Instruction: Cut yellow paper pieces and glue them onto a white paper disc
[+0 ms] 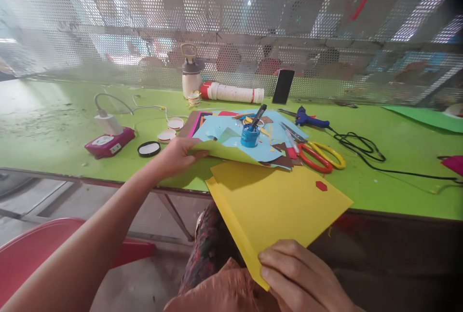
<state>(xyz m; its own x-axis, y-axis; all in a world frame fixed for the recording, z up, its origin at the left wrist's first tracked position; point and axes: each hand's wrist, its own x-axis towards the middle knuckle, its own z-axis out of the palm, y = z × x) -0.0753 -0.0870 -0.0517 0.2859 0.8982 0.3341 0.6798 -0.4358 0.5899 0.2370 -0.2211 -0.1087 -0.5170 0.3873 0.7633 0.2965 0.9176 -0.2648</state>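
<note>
My left hand (183,157) pinches the near left edge of a green paper sheet (231,152), lifting it slightly at the stack of coloured papers. My right hand (296,273) grips the near corner of a yellow paper sheet (267,201), which has a folded strip along its left edge. The yellow sheet reaches over the table's front edge, its far part beneath the lifted green edge. A small red hexagonal paper piece (321,185) lies on it. On the papers stands a blue jar (250,136) with a black pen-like tool in it.
Red-and-yellow-handled scissors (314,157) lie right of the papers, near a blue glue gun (311,119) with a black cord. A purple power socket (110,142) and a black-rimmed lid (148,148) lie left. A phone (283,86), paper-cup stack (235,92) and bottle (191,78) stand or lie behind.
</note>
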